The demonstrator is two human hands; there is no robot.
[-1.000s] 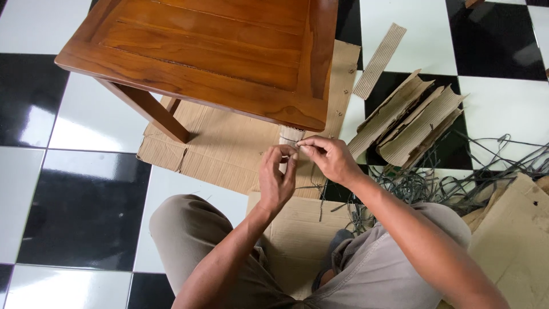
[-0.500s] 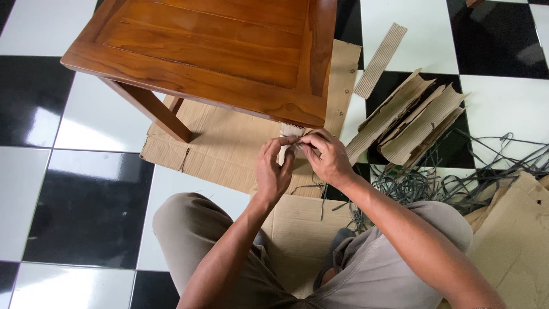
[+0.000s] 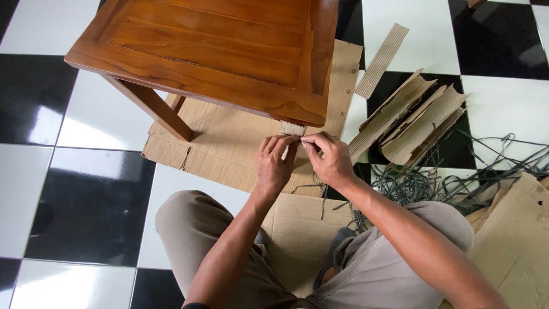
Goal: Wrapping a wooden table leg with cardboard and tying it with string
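A glossy floor of large black and white square tiles point(image 3: 86, 212) fills the view, catching soft reflections of light. At 12 o'clock stands a varnished brown wooden bench with a panelled top point(image 3: 211, 51) and slanting legs, set on a flat sheet of brown corrugated cardboard point(image 3: 229, 149).

Left hand point(image 3: 274, 163) and right hand point(image 3: 329, 160) pinching a small corrugated cardboard piece point(image 3: 291, 129) at the wooden table point(image 3: 217, 51) corner, flat cardboard sheet point(image 3: 229, 149) under the table leg, folded cardboard scraps point(image 3: 417, 123) and tangled dark straps point(image 3: 457, 183) off right, checkered floor point(image 3: 86, 194).
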